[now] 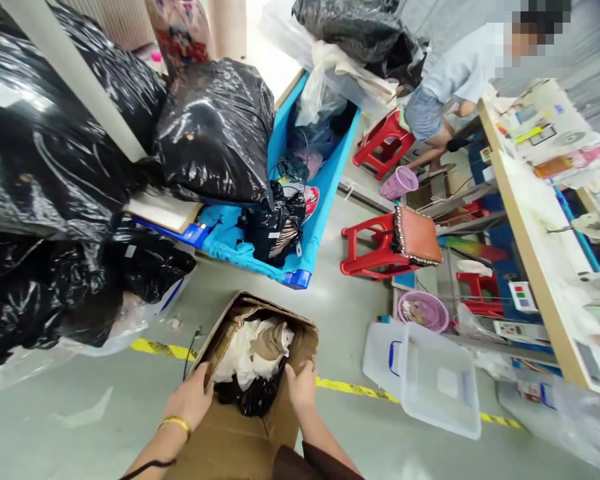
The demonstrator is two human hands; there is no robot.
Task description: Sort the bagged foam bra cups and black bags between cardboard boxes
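Observation:
Both of my hands grip a brown cardboard box (230, 437) from opposite sides, low in the view. My left hand (193, 397) closes on its left wall, with a yellow bangle at the wrist. On the right wall, my right hand (301, 387) has its thumb over the edge and its fingers outside. The box is open at the top. Inside lie crumpled white material (243, 353), a brown piece (270, 343) and a shiny black plastic bag (260, 397). What lies beneath them is hidden.
Black bags (215, 133) are heaped at left beside a blue-lined bin (325, 207). To the right stand a red stool (370, 247) with a brown cushion, purple baskets (423, 310) and a clear plastic tub (440, 387). Another person (455, 73) sits by a workbench (535, 247). Yellow tape (355, 388) crosses the floor.

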